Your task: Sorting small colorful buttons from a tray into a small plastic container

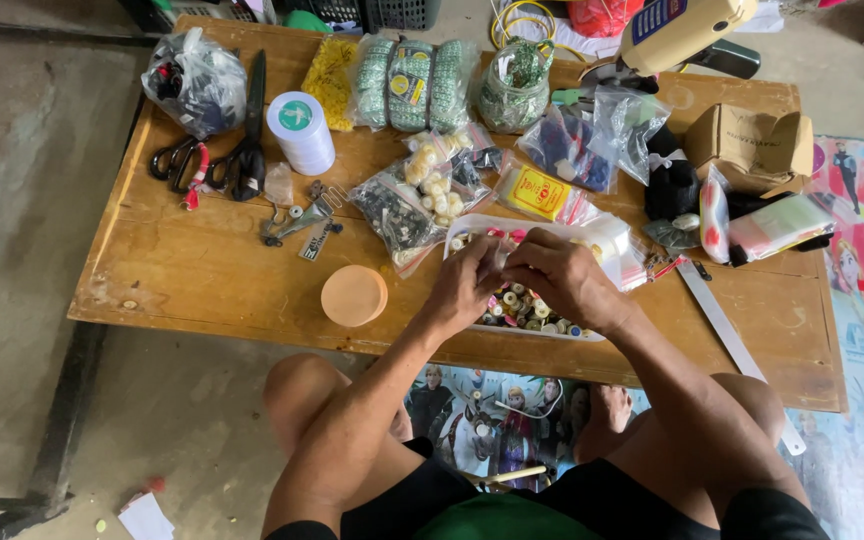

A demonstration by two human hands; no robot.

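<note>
A shallow white tray [472, 228] lies flat on the counter [182, 270], full of small thread spools [518, 305] in mixed colours, partly hidden under both hands.

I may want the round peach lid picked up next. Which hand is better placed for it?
Left, probably. The left hand works over the white tray right beside the peach lid; the right hand sits farther off and would have to cross over.

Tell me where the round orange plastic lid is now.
In the head view, the round orange plastic lid lies flat on the low wooden table, near its front edge, just left of the left hand.
</note>
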